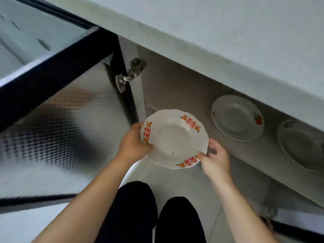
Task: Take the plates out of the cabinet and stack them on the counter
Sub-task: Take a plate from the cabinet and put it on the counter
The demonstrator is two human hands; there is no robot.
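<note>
Gripping a glossy scalloped plate (173, 137) by its rim: left hand (133, 142), right hand (216, 160).

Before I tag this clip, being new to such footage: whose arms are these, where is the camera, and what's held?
There is no machine here: a person wears one camera on the head, looking down at their own arms. The left hand and right hand each grip the rim of a white scalloped plate with red and orange decoration, held before an open cabinet. Two more plates, a middle plate and a rightmost plate, lie on the cabinet shelf. The open door stands at left; the pale counter runs above.
</note>
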